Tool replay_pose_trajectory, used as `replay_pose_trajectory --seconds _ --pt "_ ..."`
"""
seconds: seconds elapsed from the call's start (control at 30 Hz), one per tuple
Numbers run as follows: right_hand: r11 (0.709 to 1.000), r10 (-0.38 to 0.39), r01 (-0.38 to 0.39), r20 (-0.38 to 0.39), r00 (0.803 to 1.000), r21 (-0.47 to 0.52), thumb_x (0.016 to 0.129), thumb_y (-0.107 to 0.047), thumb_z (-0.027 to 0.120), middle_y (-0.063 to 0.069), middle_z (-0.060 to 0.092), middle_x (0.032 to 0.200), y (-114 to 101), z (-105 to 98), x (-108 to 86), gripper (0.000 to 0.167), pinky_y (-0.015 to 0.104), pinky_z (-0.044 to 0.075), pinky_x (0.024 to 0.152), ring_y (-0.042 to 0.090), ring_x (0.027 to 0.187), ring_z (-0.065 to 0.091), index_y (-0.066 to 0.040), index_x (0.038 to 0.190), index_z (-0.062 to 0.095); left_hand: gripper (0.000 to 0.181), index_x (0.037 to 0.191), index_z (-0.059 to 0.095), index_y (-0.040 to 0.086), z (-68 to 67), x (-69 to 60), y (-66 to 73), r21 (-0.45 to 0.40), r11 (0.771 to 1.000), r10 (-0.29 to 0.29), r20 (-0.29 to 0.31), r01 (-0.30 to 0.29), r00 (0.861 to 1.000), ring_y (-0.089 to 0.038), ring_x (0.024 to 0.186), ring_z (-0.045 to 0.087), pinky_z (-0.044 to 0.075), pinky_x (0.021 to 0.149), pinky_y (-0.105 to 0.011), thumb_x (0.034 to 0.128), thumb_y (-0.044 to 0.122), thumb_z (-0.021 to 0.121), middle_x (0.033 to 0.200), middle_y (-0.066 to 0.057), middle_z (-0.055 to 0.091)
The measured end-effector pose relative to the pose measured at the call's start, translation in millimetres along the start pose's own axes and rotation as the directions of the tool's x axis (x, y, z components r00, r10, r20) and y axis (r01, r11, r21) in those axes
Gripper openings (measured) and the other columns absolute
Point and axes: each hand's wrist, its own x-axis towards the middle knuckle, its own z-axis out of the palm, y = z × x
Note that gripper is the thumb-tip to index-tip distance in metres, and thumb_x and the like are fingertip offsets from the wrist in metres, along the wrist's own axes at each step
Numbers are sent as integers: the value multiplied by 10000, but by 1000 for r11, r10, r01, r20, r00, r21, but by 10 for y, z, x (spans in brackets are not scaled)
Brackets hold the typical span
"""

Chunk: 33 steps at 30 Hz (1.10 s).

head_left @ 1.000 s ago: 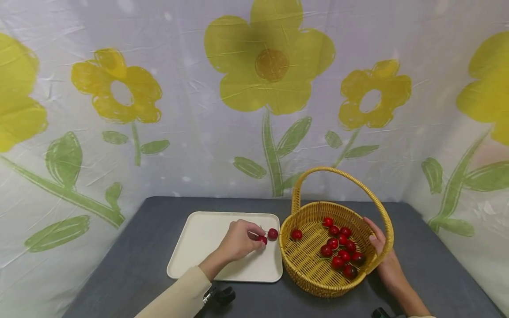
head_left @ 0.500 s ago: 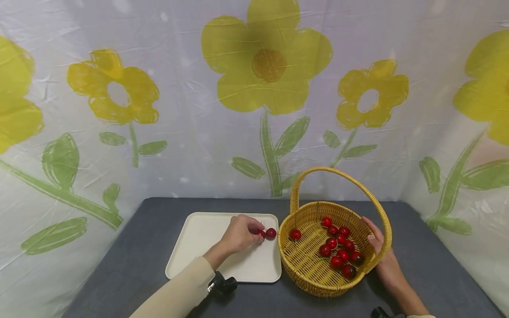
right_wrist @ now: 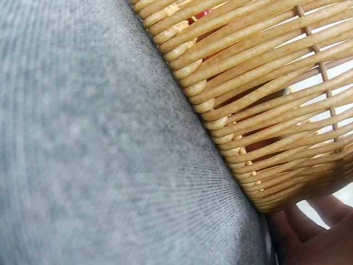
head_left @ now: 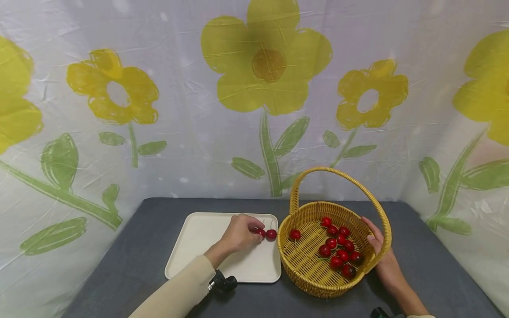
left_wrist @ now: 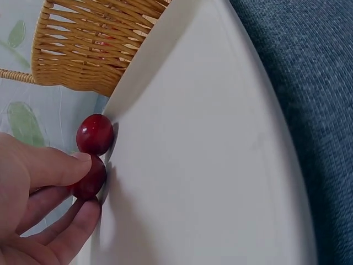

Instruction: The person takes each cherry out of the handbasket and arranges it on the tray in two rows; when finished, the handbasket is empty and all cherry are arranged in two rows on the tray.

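Observation:
Over the right part of a cream tray (head_left: 195, 247), my left hand (head_left: 238, 234) pinches a dark red cherry (left_wrist: 91, 179) between thumb and fingertips. Right against it sits another cherry (head_left: 271, 234), its thin stem pointing up. A yellow woven basket (head_left: 314, 289) with a tall arched handle stands beside the tray. Several red cherries (head_left: 336, 262) lie inside, mostly toward its right side, with a lone cherry (head_left: 295, 235) at the left. My right hand (head_left: 383, 260) grips the basket's right rim, fingertips inside; in the right wrist view the weave hides part of that hand.
Basket and tray stand on a dark grey table (head_left: 131, 265), nearly touching each other. The basket's handle (head_left: 330, 169) arches high over its opening. Behind the table hangs a pale cloth (head_left: 187, 168) printed with yellow flowers.
My left hand has moved slightly away from me over the tray and now pinches its cherry closer beside the other one. The right hand stays on the basket.

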Motion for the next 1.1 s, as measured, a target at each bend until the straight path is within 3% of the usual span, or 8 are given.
replay_pose_trajectory --seconds 0.47,0.7,0.87,1.0,1.1 --pt "1000 13 -13 3 1000 11 1221 -288 284 -61 411 1659 -12 0 -5 541 58 432 1019 -125 1376 488 -197 1754 265 280 1101 843 -16 19 -13 5 -39 999 -22 1 22 1000 -218 914 832 663 862 -347 825 -50 880 977 -115 851" --pt "999 32 -32 5 999 -5 1222 -304 278 127 361 1716 -33 5 3 546 55 434 1007 -134 1369 476 -207 1759 246 339 1165 823 -34 -7 -66 22 -31 1000 -7 -5 6 1000 -299 978 836 661 944 -482 831 -39 876 1062 -171 842" --pt "999 39 -39 5 999 -2 1222 -317 280 182 336 1726 -39 9 6 550 53 435 1005 -136 1369 467 -212 1760 239 343 1191 822 -13 -70 -138 36 -28 1000 -14 -35 13 999 -326 1012 824 666 927 -480 856 20 889 1137 -171 833" --pt "1000 28 -28 4 1000 10 1222 -300 286 144 340 1726 -27 12 -1 547 55 438 1013 -134 1374 471 -202 1759 246 349 1243 815 22 -152 -199 115 -107 993 -54 -63 47 997 -307 1074 814 664 942 -440 911 105 879 1208 -157 823" --pt "1000 22 -22 4 1000 17 1221 -293 288 139 337 1726 -16 12 -2 552 54 438 1013 -134 1375 470 -176 1758 241 391 1310 788 37 -211 -234 203 -268 962 -64 -25 55 998 -318 1164 793 654 966 -370 943 146 867 1301 -178 790"
